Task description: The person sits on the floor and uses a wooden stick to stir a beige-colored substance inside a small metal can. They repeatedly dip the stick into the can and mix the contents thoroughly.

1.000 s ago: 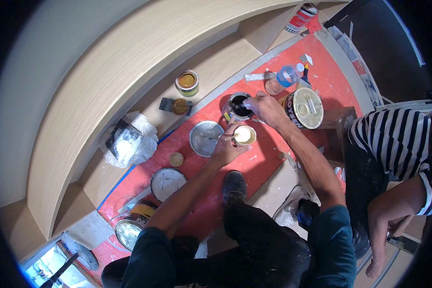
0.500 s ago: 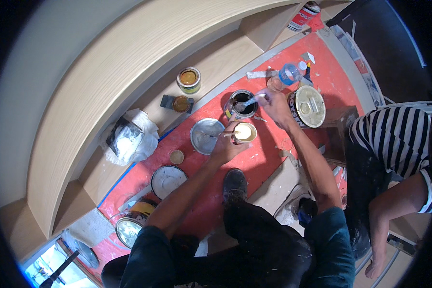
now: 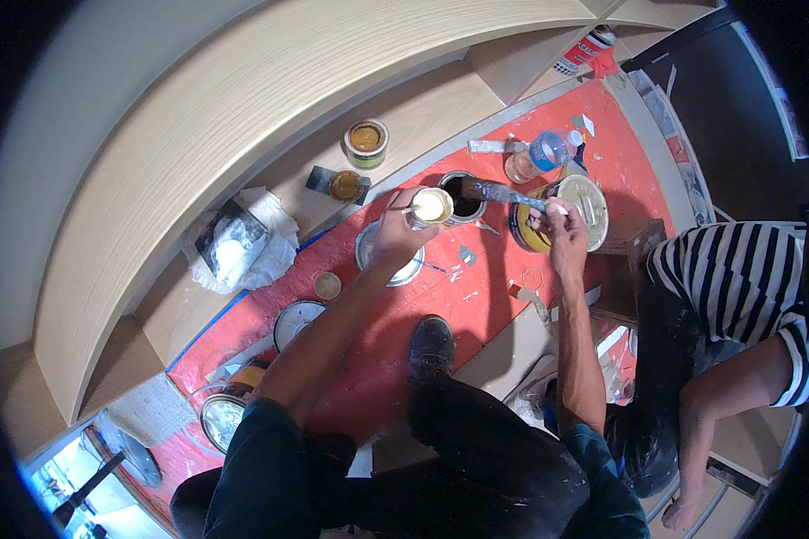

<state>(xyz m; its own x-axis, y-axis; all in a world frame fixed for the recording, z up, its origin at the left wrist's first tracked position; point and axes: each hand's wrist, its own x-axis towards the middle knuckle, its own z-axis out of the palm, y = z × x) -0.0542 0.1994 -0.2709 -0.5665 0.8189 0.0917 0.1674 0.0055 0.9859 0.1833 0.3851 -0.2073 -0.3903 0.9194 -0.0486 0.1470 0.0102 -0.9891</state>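
From my remote seat I see the left hand (image 3: 395,235) closed around a small round tin of pale cream liquid (image 3: 432,206), held up in the air just beside the open dark can with black contents (image 3: 463,196), which stands on the red paper floor covering (image 3: 476,305). The right hand (image 3: 562,235) has its grip shut on the handle of a flat stirring stick smeared with dark and bluish finish (image 3: 503,192), whose wet end points toward the dark can's mouth.

My first worry is the small tin: it is carried in one hand with no support beneath, and I judge that a slight tilt would send cream liquid over the red covering or into the dark can, spoiling that colour. The silver round lid (image 3: 389,257) lies directly under the left wrist, so drips would land there too.

The stick is the second risk. Its coated end hangs between the dark can and the large yellow-sided can with a pale lid (image 3: 573,208); drops could fall on the covering or on the pale lid. The clear plastic bottle with blue label (image 3: 536,157) stands just behind, close enough that a wide swing of the stick might tip it.

A person in a striped shirt (image 3: 737,287) sits near the right elbow, and a bump from that side could jolt the stick. The black shoe (image 3: 431,346) rests on the covering near loose scraps, so a shuffle could drag wet marks about.
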